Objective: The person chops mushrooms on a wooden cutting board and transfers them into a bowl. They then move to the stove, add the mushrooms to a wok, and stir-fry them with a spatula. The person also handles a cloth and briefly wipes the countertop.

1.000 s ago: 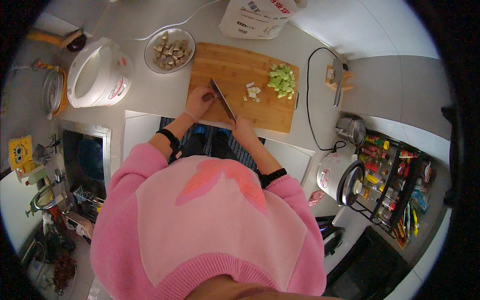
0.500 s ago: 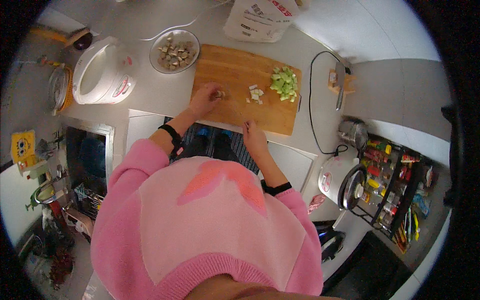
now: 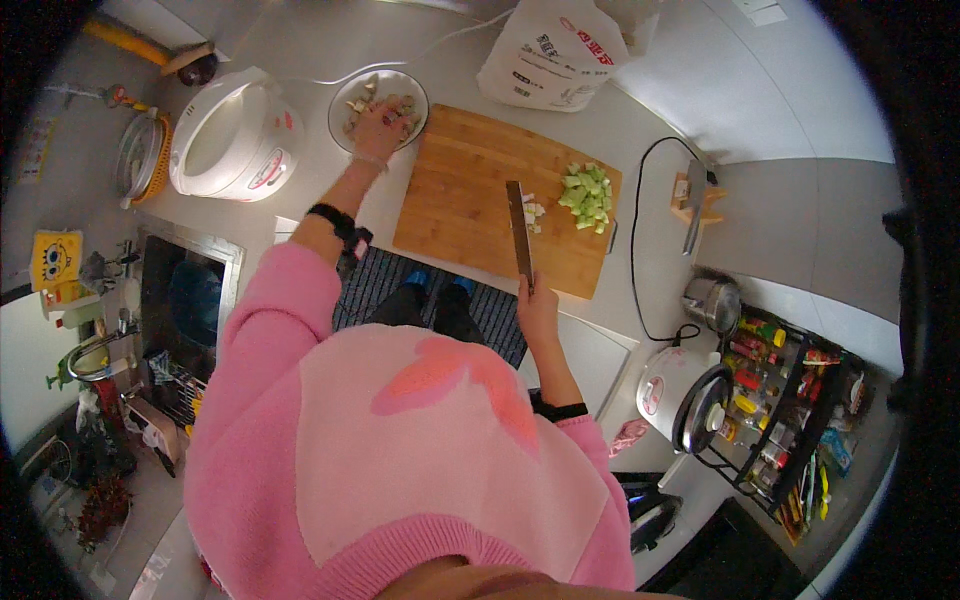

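Observation:
My left hand [image 3: 377, 134] reaches into a glass bowl [image 3: 419, 128] holding cut, pale brown-and-white chunks [image 3: 355, 104], which look like mushroom. Its fingers are bent down among the chunks, and their tips are hard to make out. My right hand [image 3: 538, 302] is closed around the handle of a knife [image 3: 519, 232] at the near edge of a wooden cutting board [image 3: 450, 190]. The blade points away from me over the board. Just right of the blade lie a few small white pieces [image 3: 534, 213]. Beyond them sits a heap of light green vegetable cubes [image 3: 586, 194].
A white rice cooker pot [image 3: 235, 140] stands left of the bowl, and a white sack [image 3: 550, 55] behind the board. A black cord [image 3: 634, 240] runs along the right. A lidded cooker [image 3: 675, 390] and a bottle rack [image 3: 765, 390] are at right; a sink [image 3: 235, 265] is at left.
My left hand has gone from the board to the bowl, away and to the left. The knife, edge-on before, now shows its blade. The view has shifted slightly.

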The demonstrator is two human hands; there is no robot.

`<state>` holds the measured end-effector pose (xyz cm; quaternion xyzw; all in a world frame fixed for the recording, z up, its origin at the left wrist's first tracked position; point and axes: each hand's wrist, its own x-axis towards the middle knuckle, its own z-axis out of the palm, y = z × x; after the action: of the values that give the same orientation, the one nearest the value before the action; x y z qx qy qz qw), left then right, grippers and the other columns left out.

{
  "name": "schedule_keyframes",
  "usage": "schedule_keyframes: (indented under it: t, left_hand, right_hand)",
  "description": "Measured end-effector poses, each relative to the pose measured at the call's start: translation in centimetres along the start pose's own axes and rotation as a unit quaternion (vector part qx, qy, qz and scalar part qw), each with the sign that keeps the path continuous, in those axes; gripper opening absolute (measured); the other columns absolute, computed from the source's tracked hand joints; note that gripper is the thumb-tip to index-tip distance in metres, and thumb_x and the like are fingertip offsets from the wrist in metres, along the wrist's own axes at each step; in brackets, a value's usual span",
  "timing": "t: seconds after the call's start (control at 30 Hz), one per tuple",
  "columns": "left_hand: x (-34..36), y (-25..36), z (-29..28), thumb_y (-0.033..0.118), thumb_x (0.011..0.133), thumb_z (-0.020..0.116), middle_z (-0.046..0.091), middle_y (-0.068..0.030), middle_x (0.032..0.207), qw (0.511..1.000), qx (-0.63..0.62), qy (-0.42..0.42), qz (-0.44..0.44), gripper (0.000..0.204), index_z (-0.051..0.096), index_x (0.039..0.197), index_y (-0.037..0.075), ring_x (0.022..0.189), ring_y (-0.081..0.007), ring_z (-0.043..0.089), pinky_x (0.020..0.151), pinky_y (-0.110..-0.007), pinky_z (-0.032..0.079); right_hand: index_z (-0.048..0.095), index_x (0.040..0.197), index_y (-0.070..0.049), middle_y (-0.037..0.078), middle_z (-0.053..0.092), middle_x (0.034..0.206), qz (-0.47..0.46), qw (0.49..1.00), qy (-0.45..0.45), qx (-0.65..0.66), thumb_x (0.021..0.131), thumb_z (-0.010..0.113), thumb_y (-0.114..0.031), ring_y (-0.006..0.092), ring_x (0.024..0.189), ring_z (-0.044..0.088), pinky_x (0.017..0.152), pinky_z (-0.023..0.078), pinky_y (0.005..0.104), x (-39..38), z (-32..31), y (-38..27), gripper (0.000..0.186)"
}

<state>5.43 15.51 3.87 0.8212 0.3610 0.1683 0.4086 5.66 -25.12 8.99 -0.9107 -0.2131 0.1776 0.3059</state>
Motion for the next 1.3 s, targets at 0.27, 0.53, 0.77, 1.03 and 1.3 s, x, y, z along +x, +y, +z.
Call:
schedule_keyframes:
  t: [0.27, 0.53, 0.77, 1.03, 1.3]
  left_hand:
    - [5.0, -7.8, -1.3, 0.031, 0.080, 0.069, 0.060, -0.0135, 0.117, 0.992, 0.117, -0.029, 0.046, 0.045, 0.061, 0.120, 0.014, 0.109, -0.0324, 0.055, 0.095, -0.041, 0.045]
    - [5.9, -7.7, -0.1, 0.022, 0.083, 0.061, 0.059, -0.0095, 0.122, 0.916, 0.398, -0.003, 0.047, 0.032, 0.064, 0.115, 0.021, 0.114, -0.0314, 0.054, 0.097, -0.042, 0.044]
    - [6.6, -6.1, 0.1, 0.045, 0.087, 0.055, 0.058, -0.0099, 0.122, 0.944, 0.307, -0.048, 0.110, 0.043, 0.063, 0.117, 0.015, 0.113, -0.0293, 0.054, 0.093, -0.043, 0.044]
    - [8.5, -4.0, 0.6, 0.051, 0.082, 0.057, 0.063, -0.0030, 0.117, 0.945, 0.292, -0.130, -0.067, 0.039, 0.065, 0.110, 0.026, 0.118, -0.0261, 0.052, 0.100, -0.049, 0.030]
    - [6.6, 0.1, 0.3, 0.047, 0.076, 0.066, 0.066, -0.0039, 0.109, 0.945, 0.318, -0.044, -0.060, 0.040, 0.065, 0.106, 0.021, 0.106, -0.0250, 0.060, 0.095, -0.047, 0.036]
  right_hand:
    - [0.052, 0.108, 0.001, 0.028, 0.062, 0.077, 0.011, 0.999, -0.043, -0.002, 0.093, 0.054, -0.019, 0.0455, 0.073, 0.061, 0.061, 0.047, 0.0507, 0.3, -0.2, -0.6, 0.025]
    - [0.056, 0.099, 0.001, 0.026, 0.061, 0.074, 0.014, 0.999, -0.031, -0.002, 0.093, 0.055, -0.018, 0.0426, 0.070, 0.061, 0.060, 0.047, 0.0454, 0.5, 0.2, -0.5, 0.019]
    - [0.056, 0.099, 0.001, 0.023, 0.062, 0.076, 0.016, 0.998, -0.060, -0.005, 0.093, 0.054, -0.018, 0.0403, 0.071, 0.062, 0.061, 0.047, 0.0431, 0.8, 0.4, 0.8, 0.020]
    - [0.053, 0.095, 0.001, 0.025, 0.062, 0.080, -0.017, 0.998, -0.053, 0.007, 0.093, 0.055, -0.021, 0.0423, 0.074, 0.061, 0.062, 0.046, 0.0471, 1.9, -0.4, 1.7, 0.022]
    - [0.055, 0.099, 0.000, 0.025, 0.063, 0.079, -0.040, 0.995, -0.091, 0.006, 0.094, 0.055, -0.022, 0.0419, 0.073, 0.062, 0.060, 0.047, 0.0467, 3.6, -2.5, 3.4, 0.023]
